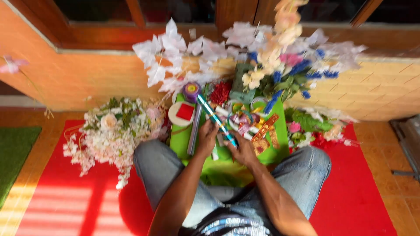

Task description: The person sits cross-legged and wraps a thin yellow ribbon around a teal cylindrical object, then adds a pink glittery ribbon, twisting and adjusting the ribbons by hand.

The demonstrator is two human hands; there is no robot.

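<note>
I sit cross-legged in jeans on a red mat [78,192]. My left hand [207,138] and my right hand [241,150] both grip a long teal stick wrapped in shiny ribbon [215,118], which slants up and to the left from my hands. Under my hands lies a green tray [180,144] crowded with ribbon rolls and craft bits. A purple ribbon spool [191,91] and a round white disc with a red square [182,113] sit at the tray's far left corner. A grey rod [194,131] lies beside my left hand.
A pale pink and white artificial flower bunch [114,131] lies to my left. White, blue and peach artificial flowers [271,61] lean against the orange wall ahead. More green and pink flowers [310,126] lie at the right. A green mat [13,153] is far left.
</note>
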